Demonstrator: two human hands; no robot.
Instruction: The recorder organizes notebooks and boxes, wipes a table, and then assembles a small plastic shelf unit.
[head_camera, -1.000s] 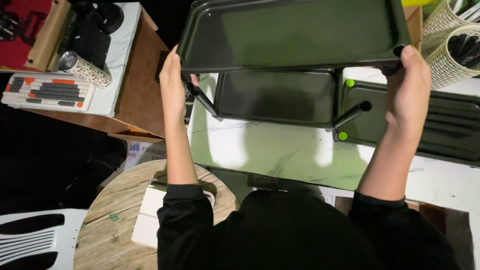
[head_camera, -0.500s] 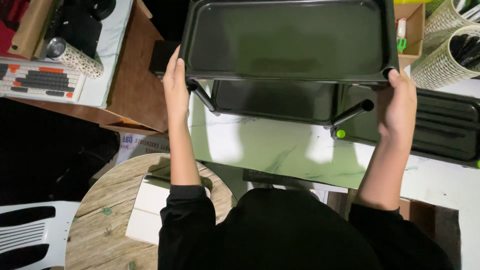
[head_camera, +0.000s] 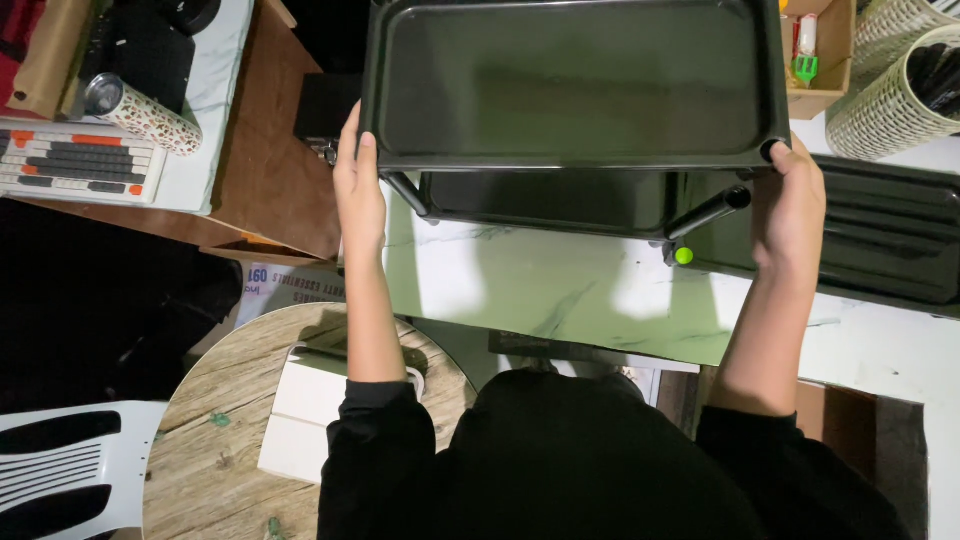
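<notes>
Seen from above, a person in black sleeves holds a dark, shallow rectangular tray at the 12 o'clock side of the view, one hand on each short end. The left hand lies along the tray's near left corner at about 10 o'clock, its grip closed on the rim with the thumb on top. The right hand at about 2 o'clock wraps the near right corner, its grip likewise clamped on the rim beside a round corner socket. The tray sits level above a second dark tray of the same kind directly beneath it, with slim black tube legs slanting out between the two; one leg ends near a small green cap. Under these is a pale marbled table. A ribbed black panel lies at 3 o'clock, woven baskets at 1 o'clock, and a keyboard with a patterned tumbler at 9 o'clock. A round wooden stool top and a white plastic chair sit at 7 o'clock. To handle this well, I judge both hands should keep the tray flat, pressing evenly at both ends so the corners stay aligned over the legs below.
</notes>
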